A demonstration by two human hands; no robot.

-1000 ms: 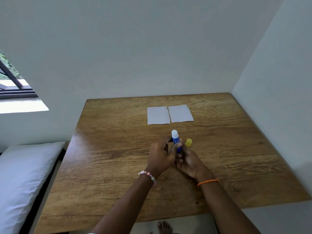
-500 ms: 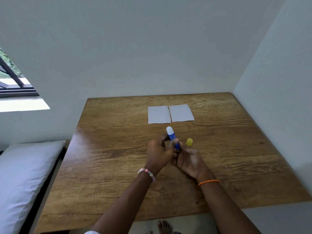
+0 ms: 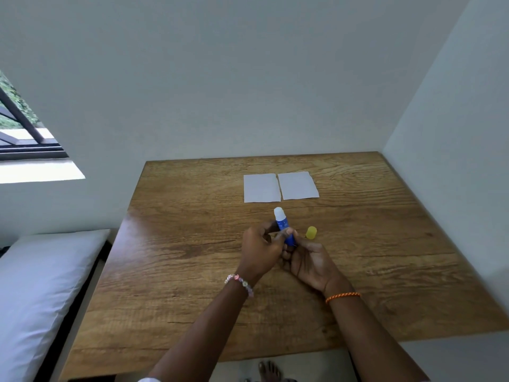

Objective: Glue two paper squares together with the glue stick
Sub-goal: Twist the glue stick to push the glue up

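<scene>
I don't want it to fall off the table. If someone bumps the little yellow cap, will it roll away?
Probably, if knocked over: the yellow cap looks round and small, so likely light. It seems to stand on end on the flat table, which may steady it.

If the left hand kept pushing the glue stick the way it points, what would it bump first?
Probably the left white paper square; the blue glue stick in the left hand tilts toward it, though depth is unclear.

Both hands, left hand (image 3: 260, 250) and right hand (image 3: 308, 260), grip the uncapped glue stick (image 3: 283, 224).
</scene>
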